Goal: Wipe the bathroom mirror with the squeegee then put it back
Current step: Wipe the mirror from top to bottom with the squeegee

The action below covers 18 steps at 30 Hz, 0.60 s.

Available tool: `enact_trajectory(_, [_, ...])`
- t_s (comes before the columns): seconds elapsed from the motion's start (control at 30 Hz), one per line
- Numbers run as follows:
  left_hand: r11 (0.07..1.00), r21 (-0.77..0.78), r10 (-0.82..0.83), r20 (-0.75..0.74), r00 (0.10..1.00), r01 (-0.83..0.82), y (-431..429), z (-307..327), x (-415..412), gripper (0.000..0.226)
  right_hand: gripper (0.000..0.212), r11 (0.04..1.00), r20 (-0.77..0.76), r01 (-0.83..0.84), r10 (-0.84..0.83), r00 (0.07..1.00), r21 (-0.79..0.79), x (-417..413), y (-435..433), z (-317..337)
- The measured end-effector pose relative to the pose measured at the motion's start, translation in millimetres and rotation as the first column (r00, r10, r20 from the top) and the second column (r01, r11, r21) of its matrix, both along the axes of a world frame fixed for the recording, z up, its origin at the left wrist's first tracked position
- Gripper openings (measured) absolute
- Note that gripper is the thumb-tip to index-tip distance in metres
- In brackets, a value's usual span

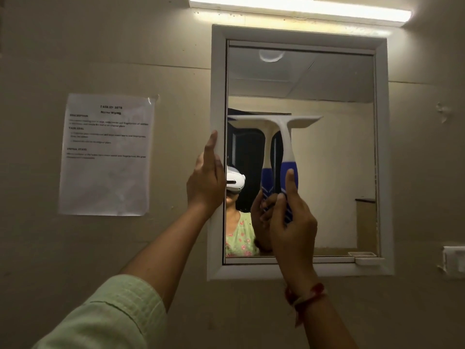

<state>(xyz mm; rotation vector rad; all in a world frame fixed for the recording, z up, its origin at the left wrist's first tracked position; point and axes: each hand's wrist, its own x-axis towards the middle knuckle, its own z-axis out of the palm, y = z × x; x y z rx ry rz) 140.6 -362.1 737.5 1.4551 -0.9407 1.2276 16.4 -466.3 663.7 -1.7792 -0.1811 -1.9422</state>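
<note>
A white-framed mirror [339, 152] hangs on the beige wall in front of me. My right hand [292, 222] grips the blue lower handle of a white and blue squeegee [285, 144], thumb stretched up along it. The squeegee's wide blade lies level against the glass at about mid height, towards the left side. My left hand [206, 180] holds the mirror's left frame edge, fingers pointing up. The glass reflects the squeegee, my hand and a person wearing a white headset.
A printed task sheet [107, 154] is taped to the wall left of the mirror. A tube light [302, 8] glows above it. A small white ledge [368, 260] sticks out at the frame's lower right, and a switch plate [454, 263] sits further right.
</note>
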Motion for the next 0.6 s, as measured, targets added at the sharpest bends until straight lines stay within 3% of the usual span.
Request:
enact_trajectory(0.1, [1.000, -0.005, -0.006, -0.004, 1.000, 0.006, -0.5, -0.6, 0.0, 0.044, 0.050, 1.000, 0.012, 0.016, -0.016, 1.000, 0.010, 0.7, -2.8, 7.3])
enact_trajectory(0.33, [1.000, -0.003, -0.020, 0.006, 1.000, 0.020, -1.2, -0.4, 1.7, 0.044, 0.052, 0.999, -0.033, -0.037, 0.038, 0.999, 0.035, -3.0, 6.1, -45.5])
enact_trajectory(0.6, [1.000, 0.004, -0.021, -0.019, 1.000, 0.021, 1.0, 0.0, 2.2, 0.044, 0.051, 0.995, 0.014, -0.067, 0.066, 0.998, 0.076, 3.0, 15.6, 0.1])
